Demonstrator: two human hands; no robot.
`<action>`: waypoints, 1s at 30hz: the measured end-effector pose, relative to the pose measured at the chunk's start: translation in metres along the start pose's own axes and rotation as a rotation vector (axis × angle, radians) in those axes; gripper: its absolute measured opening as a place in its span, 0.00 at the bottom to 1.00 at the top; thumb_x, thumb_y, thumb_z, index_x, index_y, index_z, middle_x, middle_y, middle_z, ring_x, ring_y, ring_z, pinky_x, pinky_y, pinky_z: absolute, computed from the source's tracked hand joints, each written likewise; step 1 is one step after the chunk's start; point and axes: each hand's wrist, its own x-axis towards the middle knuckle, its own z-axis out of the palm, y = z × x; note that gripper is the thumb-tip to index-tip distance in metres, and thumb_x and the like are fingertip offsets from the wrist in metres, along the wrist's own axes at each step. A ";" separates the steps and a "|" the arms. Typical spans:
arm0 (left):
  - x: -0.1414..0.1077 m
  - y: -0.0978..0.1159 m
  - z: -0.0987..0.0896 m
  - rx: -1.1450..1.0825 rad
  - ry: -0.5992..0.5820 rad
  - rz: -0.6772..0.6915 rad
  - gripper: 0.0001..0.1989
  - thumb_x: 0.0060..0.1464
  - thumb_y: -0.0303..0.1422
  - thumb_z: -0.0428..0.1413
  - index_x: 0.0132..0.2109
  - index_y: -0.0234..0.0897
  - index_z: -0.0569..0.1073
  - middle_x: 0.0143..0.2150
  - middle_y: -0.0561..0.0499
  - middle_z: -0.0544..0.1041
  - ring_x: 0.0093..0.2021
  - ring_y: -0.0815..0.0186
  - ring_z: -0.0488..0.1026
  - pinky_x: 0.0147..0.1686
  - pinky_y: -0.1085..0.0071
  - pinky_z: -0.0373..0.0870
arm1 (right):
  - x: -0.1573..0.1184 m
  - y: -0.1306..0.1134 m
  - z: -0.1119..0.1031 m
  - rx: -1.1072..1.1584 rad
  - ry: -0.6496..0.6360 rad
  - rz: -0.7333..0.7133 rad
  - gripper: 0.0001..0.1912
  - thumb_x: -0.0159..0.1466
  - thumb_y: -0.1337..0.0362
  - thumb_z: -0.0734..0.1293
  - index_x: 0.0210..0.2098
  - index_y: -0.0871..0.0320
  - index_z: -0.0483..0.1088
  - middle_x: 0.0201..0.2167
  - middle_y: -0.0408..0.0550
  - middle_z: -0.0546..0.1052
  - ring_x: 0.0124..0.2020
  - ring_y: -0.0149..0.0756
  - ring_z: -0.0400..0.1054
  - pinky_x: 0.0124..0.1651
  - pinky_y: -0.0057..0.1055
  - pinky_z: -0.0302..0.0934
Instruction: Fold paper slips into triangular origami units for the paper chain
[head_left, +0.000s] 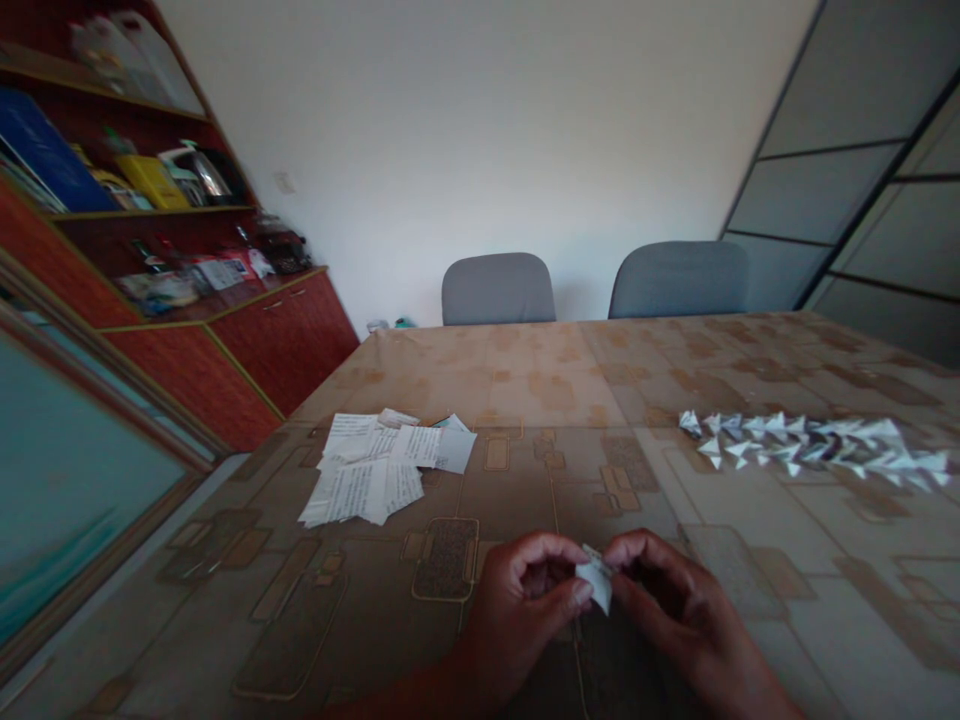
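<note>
Between my two hands, low in the head view, is a small folded piece of paper (598, 584), white with a pointed lower end. My left hand (529, 590) pinches its left side between thumb and forefinger. From the other side, my right hand (664, 595) grips its right edge, fingers curled. To the left on the table lies a loose pile of printed paper pieces (367, 480). Off to the right, rows of small folded paper shapes (814, 445) with pointed tips stand close together.
A patterned brown cloth covers the table (525, 380). Two grey chairs (498, 290) stand at its far side, before a white wall. Red-brown shelves (277, 330) with bottles, a kettle and folders rise at the left. Sliding panels (817, 190) are at the right.
</note>
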 end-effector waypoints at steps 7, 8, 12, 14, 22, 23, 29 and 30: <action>0.002 0.000 0.000 0.084 0.054 -0.005 0.05 0.48 0.27 0.62 0.36 0.34 0.78 0.32 0.50 0.78 0.32 0.66 0.75 0.35 0.72 0.71 | -0.001 0.006 0.000 0.043 0.005 0.025 0.08 0.63 0.59 0.66 0.31 0.56 0.71 0.26 0.42 0.75 0.29 0.32 0.71 0.32 0.24 0.65; 0.002 0.000 0.001 0.118 0.065 -0.002 0.05 0.48 0.26 0.61 0.36 0.34 0.78 0.32 0.50 0.78 0.33 0.66 0.75 0.35 0.72 0.70 | -0.001 0.008 0.001 0.036 0.011 0.026 0.08 0.63 0.59 0.66 0.31 0.56 0.71 0.26 0.42 0.75 0.29 0.32 0.71 0.32 0.24 0.65; 0.001 0.000 0.000 0.201 0.082 0.041 0.05 0.50 0.25 0.59 0.37 0.35 0.77 0.33 0.50 0.77 0.35 0.66 0.74 0.37 0.73 0.69 | -0.001 0.015 0.002 0.003 0.041 0.022 0.07 0.63 0.59 0.66 0.32 0.56 0.70 0.27 0.42 0.75 0.30 0.32 0.71 0.33 0.23 0.65; 0.001 -0.001 0.000 0.201 0.086 0.066 0.06 0.50 0.25 0.59 0.37 0.35 0.75 0.32 0.52 0.76 0.34 0.66 0.74 0.36 0.73 0.69 | -0.001 0.017 0.003 -0.020 0.048 0.030 0.08 0.63 0.58 0.66 0.32 0.56 0.70 0.26 0.42 0.74 0.29 0.32 0.70 0.32 0.23 0.64; 0.002 -0.003 0.000 0.234 0.092 0.032 0.05 0.52 0.30 0.59 0.36 0.33 0.75 0.32 0.49 0.76 0.34 0.65 0.73 0.35 0.73 0.68 | -0.003 0.011 0.002 -0.104 -0.002 0.047 0.11 0.61 0.56 0.68 0.28 0.56 0.74 0.24 0.41 0.76 0.28 0.33 0.70 0.32 0.22 0.63; 0.002 -0.003 0.000 0.262 0.095 0.029 0.05 0.52 0.31 0.59 0.35 0.33 0.76 0.31 0.49 0.76 0.33 0.65 0.72 0.34 0.73 0.67 | -0.003 0.010 0.002 -0.105 0.009 0.049 0.11 0.61 0.56 0.69 0.27 0.56 0.74 0.24 0.41 0.76 0.28 0.33 0.71 0.31 0.22 0.63; 0.002 0.000 -0.001 0.380 0.139 0.070 0.06 0.50 0.32 0.59 0.29 0.33 0.76 0.26 0.51 0.74 0.28 0.67 0.69 0.29 0.75 0.64 | -0.002 0.010 0.002 -0.101 0.016 0.071 0.13 0.59 0.55 0.70 0.26 0.57 0.74 0.22 0.41 0.76 0.26 0.33 0.70 0.29 0.22 0.62; 0.001 0.000 0.000 0.400 0.148 0.078 0.06 0.50 0.32 0.59 0.29 0.33 0.75 0.26 0.51 0.74 0.27 0.67 0.69 0.29 0.75 0.63 | -0.003 0.010 0.002 -0.098 0.018 0.072 0.13 0.59 0.54 0.70 0.26 0.57 0.74 0.22 0.42 0.76 0.26 0.33 0.70 0.29 0.22 0.62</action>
